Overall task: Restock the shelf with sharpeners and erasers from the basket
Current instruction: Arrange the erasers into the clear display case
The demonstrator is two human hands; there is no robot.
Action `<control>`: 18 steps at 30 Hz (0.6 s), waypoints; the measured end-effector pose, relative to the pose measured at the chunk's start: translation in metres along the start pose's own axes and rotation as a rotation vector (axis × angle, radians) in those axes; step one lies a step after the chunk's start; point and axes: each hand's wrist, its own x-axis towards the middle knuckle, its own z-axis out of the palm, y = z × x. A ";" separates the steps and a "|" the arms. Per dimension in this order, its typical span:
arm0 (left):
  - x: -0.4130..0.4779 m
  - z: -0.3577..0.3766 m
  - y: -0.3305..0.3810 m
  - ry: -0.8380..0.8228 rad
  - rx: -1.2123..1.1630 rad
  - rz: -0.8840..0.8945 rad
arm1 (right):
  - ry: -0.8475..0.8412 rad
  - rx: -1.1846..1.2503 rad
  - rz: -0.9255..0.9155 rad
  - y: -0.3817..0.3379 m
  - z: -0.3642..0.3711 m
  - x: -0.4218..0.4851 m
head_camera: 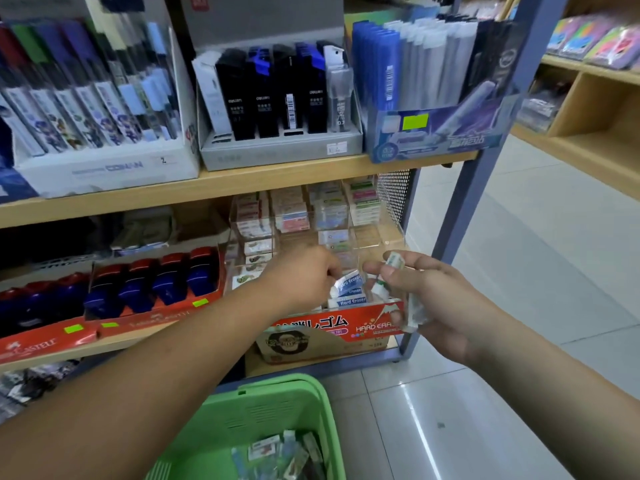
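A green basket (304,393) sits low in the middle with several small packed erasers (277,452) in it. My left hand (304,275) reaches over the red "Hard Eraser" box (346,323) on the lower shelf and pinches a blue-and-white eraser (348,284) at its top. My right hand (426,299) hovers just to the right of the box, gripping several small wrapped erasers (394,261). A clear tiered display (377,237) with rows of erasers stands behind the box.
Red and blue sharpeners fill a red tray (114,323) left of the box. The upper shelf (242,185) holds pen and lead boxes. A grey-blue shelf post (460,209) stands on the right, with tiled floor (519,306) and a wooden shelf unit (588,109) beyond.
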 end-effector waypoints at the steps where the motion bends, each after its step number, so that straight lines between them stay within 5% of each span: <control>1: 0.001 0.000 0.001 -0.016 0.068 0.015 | -0.014 0.018 -0.010 0.001 -0.001 0.001; 12: -0.005 0.005 0.004 0.027 -0.178 -0.008 | 0.042 0.036 -0.065 0.001 0.001 0.004; 18: -0.024 -0.009 0.021 0.112 -0.910 -0.041 | 0.024 0.009 -0.117 0.001 0.009 0.000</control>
